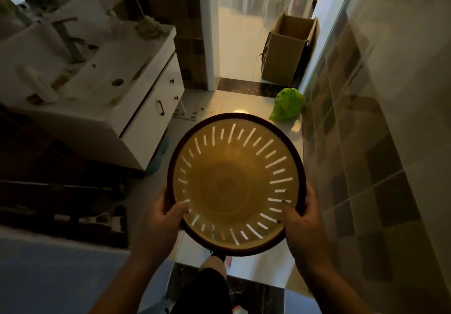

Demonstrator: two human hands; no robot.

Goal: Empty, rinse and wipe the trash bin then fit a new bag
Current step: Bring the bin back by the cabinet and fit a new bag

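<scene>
Two hands on the trash bin [235,182] — left hand [161,218] and right hand [301,218] each curled over the dark rim, thumbs inside. Held above the floor [234,101], mouth toward camera, slotted wall, nothing inside. Green bag [288,105] by the tiled wall.

Both forearms reach forward, left hand [163,216] and right hand [301,213] gripping (thumbs hooked inward) opposite sides.

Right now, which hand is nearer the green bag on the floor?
Right. The right hand grips the trash bin's rim on the side below the green bag; the left hand grips the opposite rim, farther across from it.
</scene>
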